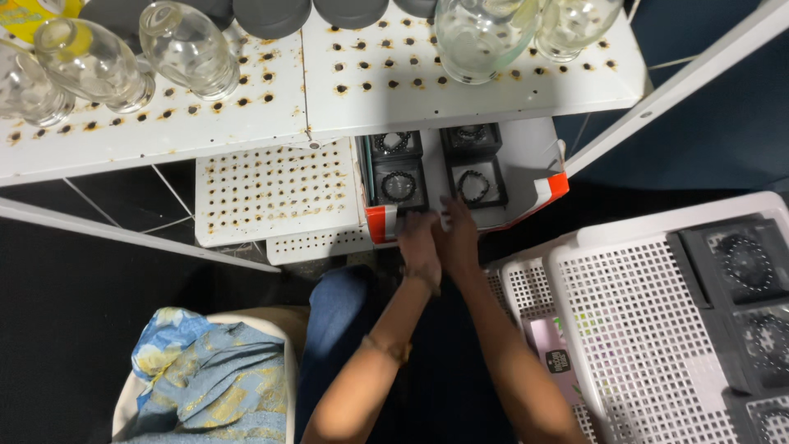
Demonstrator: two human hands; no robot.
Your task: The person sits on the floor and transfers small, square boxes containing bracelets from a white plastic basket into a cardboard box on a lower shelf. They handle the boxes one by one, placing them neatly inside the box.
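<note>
Head view: my left hand [417, 245] and right hand [459, 240] sit together at the front edge of the orange-and-white tray [541, 182] on the lower shelf [275, 191], beside bracelet boxes [400, 187]. Cannot tell either grip's state. Probably arranging boxes; next needs a firm pinch.

Seen from above: left hand [417, 245] and right hand [459, 240] side by side, touching at the front edge of a white tray with orange corners [552, 186] on a lower perforated shelf [275, 191]. In the tray, four dark boxes, each with a beaded bracelet [399, 186] inside. Above, an upper perforated shelf [460, 86] with rusty holes, carrying clear glass bottles [187, 49]. To the right, a white slotted basket [641, 329] holding more dark bracelet boxes [744, 261]. Lower left, blue patterned cloth [212, 378].
</note>
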